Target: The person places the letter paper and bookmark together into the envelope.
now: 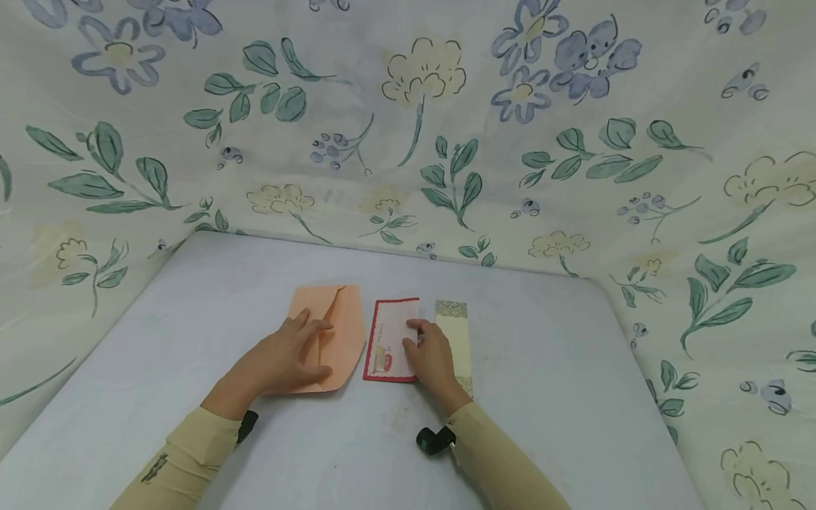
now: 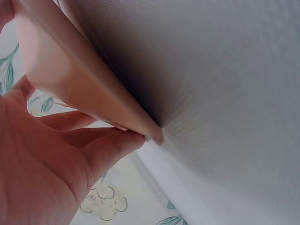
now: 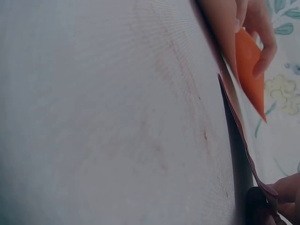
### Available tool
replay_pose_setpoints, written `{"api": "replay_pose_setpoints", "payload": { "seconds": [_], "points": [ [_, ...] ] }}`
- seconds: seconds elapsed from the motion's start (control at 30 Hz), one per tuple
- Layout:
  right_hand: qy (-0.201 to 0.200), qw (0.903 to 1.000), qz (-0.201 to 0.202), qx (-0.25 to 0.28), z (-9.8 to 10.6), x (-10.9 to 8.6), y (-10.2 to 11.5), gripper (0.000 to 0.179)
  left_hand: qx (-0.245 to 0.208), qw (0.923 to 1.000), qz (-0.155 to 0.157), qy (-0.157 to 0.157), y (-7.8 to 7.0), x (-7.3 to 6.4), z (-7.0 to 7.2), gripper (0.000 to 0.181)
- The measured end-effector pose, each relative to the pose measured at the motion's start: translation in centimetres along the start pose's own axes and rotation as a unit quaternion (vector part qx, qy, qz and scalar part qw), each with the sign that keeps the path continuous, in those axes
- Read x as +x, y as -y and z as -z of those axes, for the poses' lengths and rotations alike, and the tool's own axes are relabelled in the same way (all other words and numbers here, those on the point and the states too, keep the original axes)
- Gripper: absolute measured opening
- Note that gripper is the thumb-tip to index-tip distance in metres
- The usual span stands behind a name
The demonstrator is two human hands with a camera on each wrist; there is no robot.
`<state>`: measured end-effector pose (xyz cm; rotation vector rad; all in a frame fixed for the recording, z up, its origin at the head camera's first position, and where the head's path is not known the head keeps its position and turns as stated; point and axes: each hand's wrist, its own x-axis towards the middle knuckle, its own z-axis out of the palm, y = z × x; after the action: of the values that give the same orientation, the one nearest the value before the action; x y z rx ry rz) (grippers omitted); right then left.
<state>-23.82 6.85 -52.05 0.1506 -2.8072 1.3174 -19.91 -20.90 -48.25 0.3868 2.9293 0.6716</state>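
On the table's left lies a peach paper envelope (image 1: 347, 333), its opening edge lifted. My left hand (image 1: 280, 358) rests on it with thumb and fingers spread. In the left wrist view its fingertips (image 2: 136, 138) touch the envelope's edge. The right wrist view shows the envelope's brighter orange inside (image 3: 251, 70) beside the left hand. A white greeting card (image 1: 398, 326) with a red border and a small printed picture is right of the envelope. My right hand (image 1: 436, 361) pinches the card's right edge between thumb and fingers.
A cream strip of paper (image 1: 460, 347) with glittery gold ends lies right of the card, partly behind the right hand. The white table (image 1: 542, 397) meets a flower-printed cloth (image 1: 357, 142) at the back and sides. Black wrist devices (image 1: 435, 440) sit at both sleeves.
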Motion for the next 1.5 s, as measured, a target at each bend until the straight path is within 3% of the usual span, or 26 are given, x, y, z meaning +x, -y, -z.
{"api": "replay_pose_setpoints", "payload": {
  "seconds": [0.9,1.5],
  "points": [
    [-0.012,0.9997,-0.002,0.02,-0.27,0.22,-0.43,0.031,0.006,0.9999,0.007,0.006,0.05,0.11,-0.1,0.078],
    [-0.031,0.9989,0.02,0.028,0.03,-0.02,-0.27,0.032,0.011,0.9999,0.002,0.006,0.03,0.04,-0.04,0.076]
  ]
}}
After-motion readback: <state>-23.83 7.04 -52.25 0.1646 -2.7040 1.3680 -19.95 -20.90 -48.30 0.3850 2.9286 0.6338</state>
